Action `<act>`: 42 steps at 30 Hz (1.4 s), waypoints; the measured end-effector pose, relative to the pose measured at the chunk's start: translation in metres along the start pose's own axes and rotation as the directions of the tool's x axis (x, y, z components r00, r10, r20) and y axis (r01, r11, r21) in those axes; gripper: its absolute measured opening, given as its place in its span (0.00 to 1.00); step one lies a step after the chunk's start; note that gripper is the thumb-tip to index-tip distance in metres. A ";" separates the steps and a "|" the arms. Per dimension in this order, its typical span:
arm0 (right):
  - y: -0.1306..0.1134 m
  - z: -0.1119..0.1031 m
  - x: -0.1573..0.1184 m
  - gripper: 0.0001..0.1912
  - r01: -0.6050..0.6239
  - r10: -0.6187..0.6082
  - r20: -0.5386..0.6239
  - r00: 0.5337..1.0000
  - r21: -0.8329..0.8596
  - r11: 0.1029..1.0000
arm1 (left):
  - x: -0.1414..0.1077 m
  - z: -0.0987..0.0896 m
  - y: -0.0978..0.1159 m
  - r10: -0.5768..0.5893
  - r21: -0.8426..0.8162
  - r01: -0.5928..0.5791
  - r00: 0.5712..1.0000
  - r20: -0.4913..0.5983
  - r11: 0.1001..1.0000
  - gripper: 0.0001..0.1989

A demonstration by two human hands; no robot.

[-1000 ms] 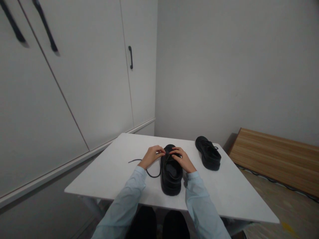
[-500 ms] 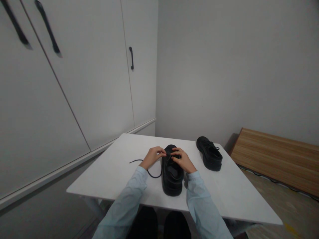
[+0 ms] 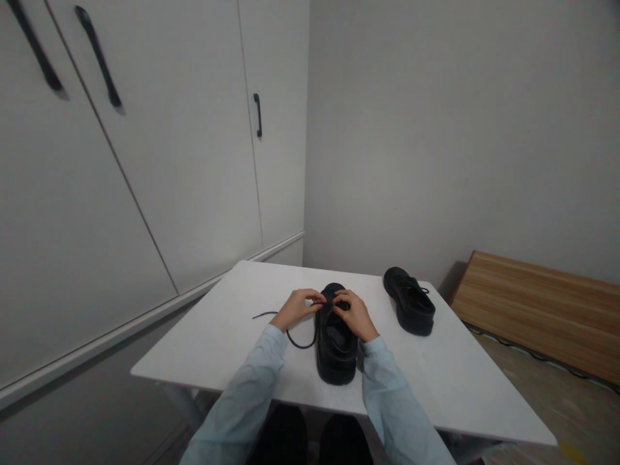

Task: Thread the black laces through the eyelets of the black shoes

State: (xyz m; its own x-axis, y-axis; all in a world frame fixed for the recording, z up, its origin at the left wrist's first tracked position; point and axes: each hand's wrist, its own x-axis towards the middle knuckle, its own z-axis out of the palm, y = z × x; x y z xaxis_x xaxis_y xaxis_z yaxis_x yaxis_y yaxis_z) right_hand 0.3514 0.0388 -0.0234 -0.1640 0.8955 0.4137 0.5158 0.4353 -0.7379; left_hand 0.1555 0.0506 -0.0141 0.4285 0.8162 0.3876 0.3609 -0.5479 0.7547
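Note:
A black lace-up shoe rests on the white table in front of me, its heel toward me. My left hand is at the left side of its lacing, thumb and forefinger pinched on the shoelace. A long loose stretch of the black shoelace loops out over the table to the left, passing under my left wrist. From the right, my right hand pinches at the same lacing, fingertips close to those of the left. My fingers cover part of the eyelets, and the lace between the fingertips is hard to make out.
A second black shoe, its laces tied, stands at the back right of the white table. White cupboards with black handles line the left, and a grey wall lies behind. A wood-grain board is beyond the table's right edge.
The fingers of my right hand have drawn together into a tighter pinch at the lacing. My left fingers have shifted slightly at the shoe's left side. Both shoes stay in place.

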 end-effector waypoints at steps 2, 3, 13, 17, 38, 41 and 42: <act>0.000 0.001 0.000 0.04 0.005 -0.005 -0.008 1.000 -0.003 1.000 | 0.000 0.000 0.001 -0.015 -0.015 0.015 1.000 0.012 1.000 0.08; 0.000 0.001 0.000 0.04 0.007 -0.008 -0.010 1.000 -0.007 1.000 | 0.000 0.001 0.002 -0.020 -0.028 0.021 1.000 0.016 0.999 0.08; -0.008 -0.003 -0.001 0.03 0.024 -0.021 -0.044 0.999 0.059 0.998 | 0.006 0.007 -0.019 -0.212 -0.006 0.216 0.950 -0.231 0.976 0.11; -0.010 -0.006 -0.001 0.04 0.032 -0.025 -0.071 0.997 0.091 0.995 | 0.003 0.017 -0.031 -0.288 0.064 0.307 0.935 -0.205 0.950 0.13; -0.011 -0.021 -0.002 0.10 0.049 0.156 -0.446 0.881 0.413 0.909 | 0.007 0.012 -0.018 -0.322 -0.636 0.163 0.936 -0.143 0.755 0.08; -0.006 -0.022 0.000 0.12 0.065 0.186 -0.479 0.858 0.460 0.886 | 0.006 0.011 -0.011 -0.238 -0.613 0.104 0.961 -0.141 0.783 0.09; -0.004 -0.023 0.001 0.12 0.075 0.199 -0.484 0.852 0.489 0.869 | 0.006 0.011 -0.009 -0.206 -0.590 0.087 0.969 -0.138 0.802 0.09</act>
State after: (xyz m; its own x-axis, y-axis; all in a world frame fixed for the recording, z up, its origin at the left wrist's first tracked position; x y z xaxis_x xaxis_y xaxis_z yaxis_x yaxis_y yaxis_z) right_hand 0.3681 0.0359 -0.0075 0.3694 0.8051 0.4641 0.0252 0.4906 -0.8710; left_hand 0.1640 0.0579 -0.0244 0.2267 0.9290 0.2925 -0.1622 -0.2601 0.9519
